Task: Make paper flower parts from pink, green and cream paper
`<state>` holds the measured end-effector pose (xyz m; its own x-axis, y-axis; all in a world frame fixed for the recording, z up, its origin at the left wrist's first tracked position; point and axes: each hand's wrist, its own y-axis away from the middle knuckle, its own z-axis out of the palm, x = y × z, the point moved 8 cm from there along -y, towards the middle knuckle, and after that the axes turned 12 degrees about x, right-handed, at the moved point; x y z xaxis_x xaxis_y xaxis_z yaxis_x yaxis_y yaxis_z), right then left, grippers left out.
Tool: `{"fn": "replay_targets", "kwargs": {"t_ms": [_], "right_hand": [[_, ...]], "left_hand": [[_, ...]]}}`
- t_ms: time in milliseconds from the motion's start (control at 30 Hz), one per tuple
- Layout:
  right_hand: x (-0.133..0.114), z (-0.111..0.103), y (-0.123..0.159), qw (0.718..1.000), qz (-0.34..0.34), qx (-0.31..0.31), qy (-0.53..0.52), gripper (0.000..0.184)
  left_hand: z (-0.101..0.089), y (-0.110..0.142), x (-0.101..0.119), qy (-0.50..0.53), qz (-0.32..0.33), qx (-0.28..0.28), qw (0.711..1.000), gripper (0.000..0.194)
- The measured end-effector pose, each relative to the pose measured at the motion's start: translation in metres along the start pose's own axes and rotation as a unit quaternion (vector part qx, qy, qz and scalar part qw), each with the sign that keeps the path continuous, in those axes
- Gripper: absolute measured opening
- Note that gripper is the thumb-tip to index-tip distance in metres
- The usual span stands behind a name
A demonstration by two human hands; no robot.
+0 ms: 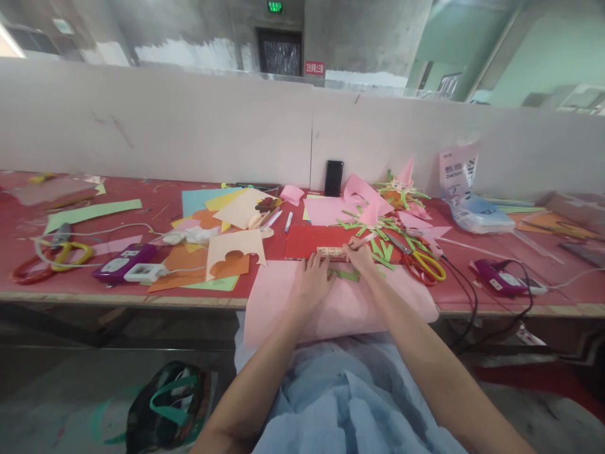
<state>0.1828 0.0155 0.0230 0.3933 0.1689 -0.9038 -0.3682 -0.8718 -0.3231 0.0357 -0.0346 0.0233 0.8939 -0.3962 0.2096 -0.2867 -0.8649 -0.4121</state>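
My left hand (314,274) lies with its fingers spread on the near edge of a small cream ruler with dark markings (332,252). The ruler rests on a red sheet of paper (302,238). In my right hand (360,258) a white pen (369,238) is pinched, with its tip hidden behind the fingers near the ruler's right end. Under both wrists a large pink sheet (274,302) hangs over the table's front edge. A strip of green paper (347,275) shows between my hands.
Scissors with red and yellow handles (425,266) lie right of my hands, beside green paper strips (385,249). A black phone (333,178) leans on the white partition (212,126). Cut orange and cream papers (222,246), a marker (288,222) and a purple device (125,261) are leftward.
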Motion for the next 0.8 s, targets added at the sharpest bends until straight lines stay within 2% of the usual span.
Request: {"fn": "replay_targets", "kwargs": {"t_ms": [133, 333, 700, 800], "right_hand": [[-0.0003, -0.0042, 0.0003, 1.000, 0.022, 0.021, 0.005, 0.022], [-0.0038, -0.0047, 0.0021, 0.999, 0.030, 0.015, 0.012, 0.020], [0.0015, -0.0018, -0.0001, 1.000, 0.009, 0.003, 0.020, 0.021], [-0.0009, -0.0064, 0.0003, 0.999, 0.018, 0.025, 0.040, 0.018]], "left_hand": [[0.0002, 0.0000, -0.0004, -0.002, 0.001, 0.001, 1.000, 0.046], [-0.0008, -0.0004, 0.0010, 0.002, 0.005, -0.003, 1.000, 0.046], [-0.0055, 0.0007, 0.0028, -0.003, 0.014, 0.014, 1.000, 0.044], [-0.0056, 0.0003, 0.0026, -0.003, 0.010, 0.007, 1.000, 0.045]]}}
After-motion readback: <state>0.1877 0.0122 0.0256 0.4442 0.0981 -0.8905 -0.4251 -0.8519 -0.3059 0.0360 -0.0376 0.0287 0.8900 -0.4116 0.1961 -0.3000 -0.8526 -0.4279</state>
